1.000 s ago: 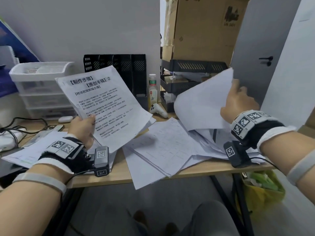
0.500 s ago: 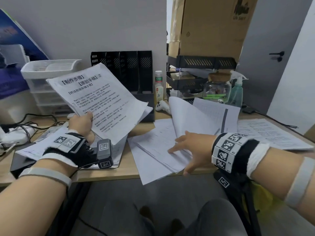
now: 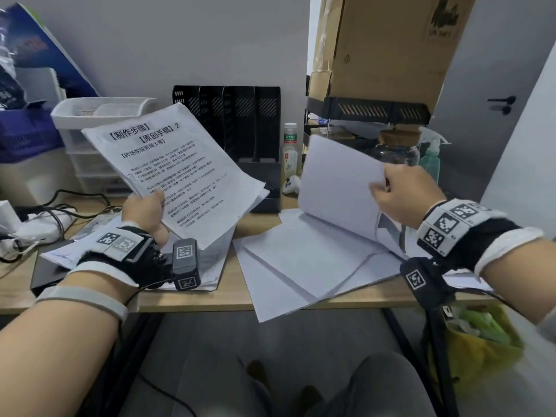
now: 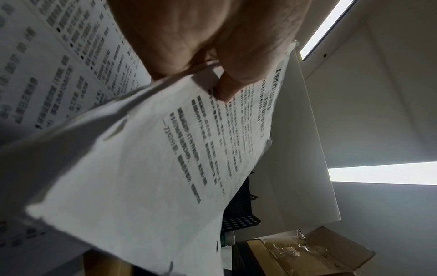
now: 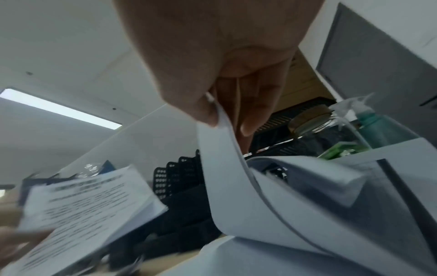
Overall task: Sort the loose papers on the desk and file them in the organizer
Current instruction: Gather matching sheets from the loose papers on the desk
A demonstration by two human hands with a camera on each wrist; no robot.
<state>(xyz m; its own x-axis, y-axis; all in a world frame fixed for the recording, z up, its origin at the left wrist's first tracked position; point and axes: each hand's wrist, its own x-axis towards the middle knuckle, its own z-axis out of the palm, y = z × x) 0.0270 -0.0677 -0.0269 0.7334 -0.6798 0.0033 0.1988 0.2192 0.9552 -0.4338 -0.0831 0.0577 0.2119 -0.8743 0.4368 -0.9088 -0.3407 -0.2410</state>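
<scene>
My left hand point(image 3: 147, 212) grips a thin stack of printed sheets point(image 3: 177, 173) by its lower left corner and holds it up, tilted, in front of the black slotted file organizer point(image 3: 240, 127). In the left wrist view the thumb point(image 4: 227, 89) presses on the top printed sheet point(image 4: 165, 149). My right hand point(image 3: 400, 191) pinches the edge of a blank white sheet point(image 3: 337, 182) and lifts it, curled, off the loose paper pile point(image 3: 307, 260) on the desk point(image 3: 192, 302). In the right wrist view the lifted sheet point(image 5: 236, 186) sits between thumb and fingers.
A white drawer unit point(image 3: 90, 139) stands at the back left with cables point(image 3: 45, 218) near it. A small bottle point(image 3: 290, 149), a black tray rack point(image 3: 376, 109) under a cardboard box point(image 3: 391, 46), a glass jar point(image 3: 397, 149) and a spray bottle point(image 3: 430, 161) crowd the back right.
My right hand dropped from a raised sheet onto the pile, then pinched a blank sheet and lifted it. The left hand kept holding the printed stack up.
</scene>
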